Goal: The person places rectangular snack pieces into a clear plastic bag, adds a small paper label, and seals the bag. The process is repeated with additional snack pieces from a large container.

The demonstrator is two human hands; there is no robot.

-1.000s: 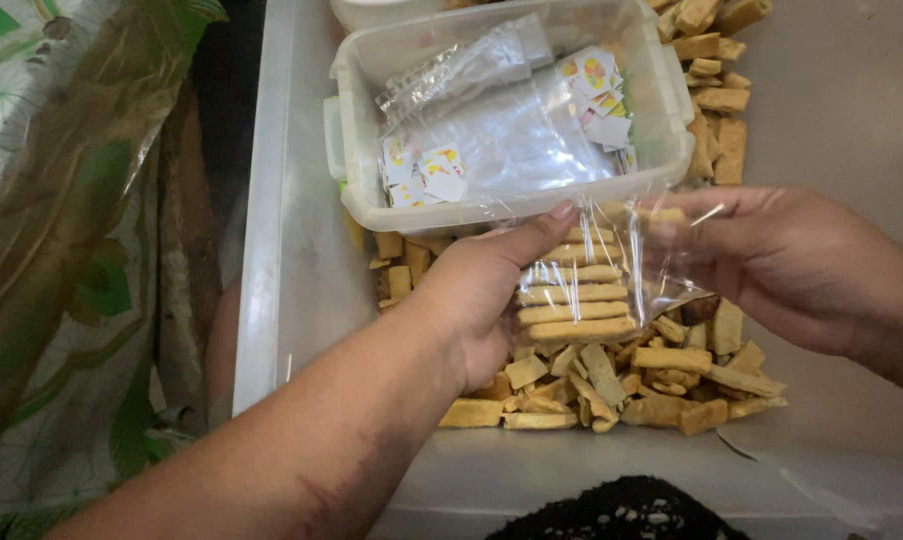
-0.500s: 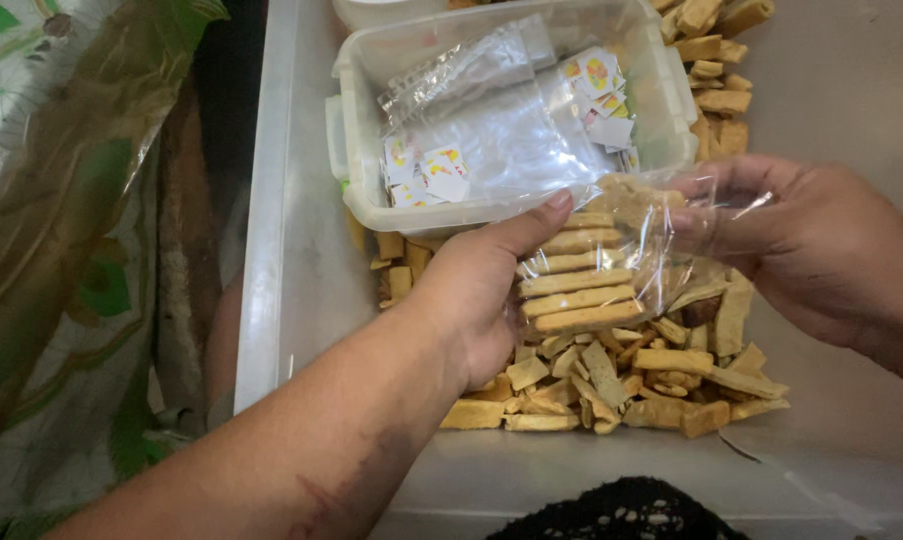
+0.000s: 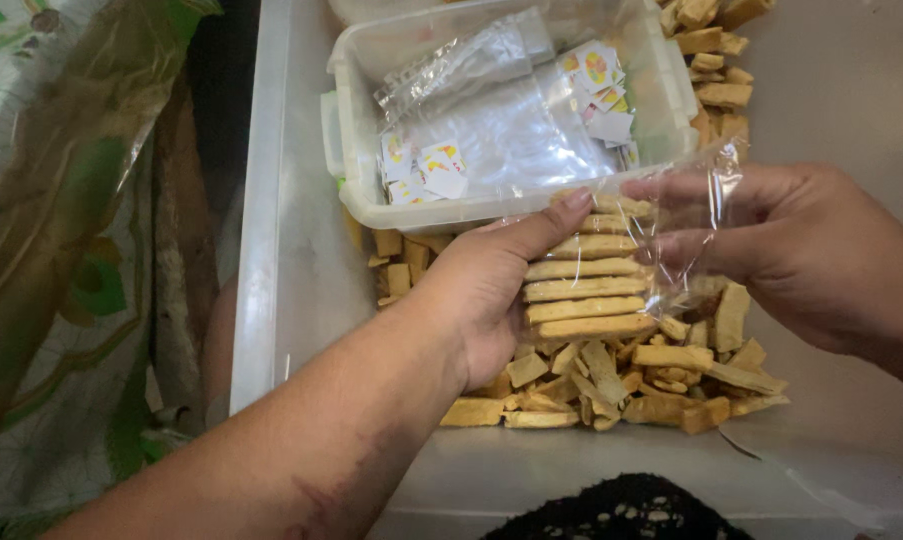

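Lots of beige and clear plastic here

Snack sticks (image 3: pixel 586 300) are golden tan, the bag (image 3: pixel 671 230) see-through, the tub (image 3: pixel 511 205) milky white, little labels (image 3: pixel 426 170) white with yellow-red splashes, cloth (image 3: pixel 61 250) green leafy print.

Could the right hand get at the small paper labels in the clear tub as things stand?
Probably not at once: the right hand is pinching the clear bag of stacked sticks. The tub is open-topped, and the labels lie uncovered.

Clear bag (image 3: pixel 611 270) of stacked tan sticks, held upright
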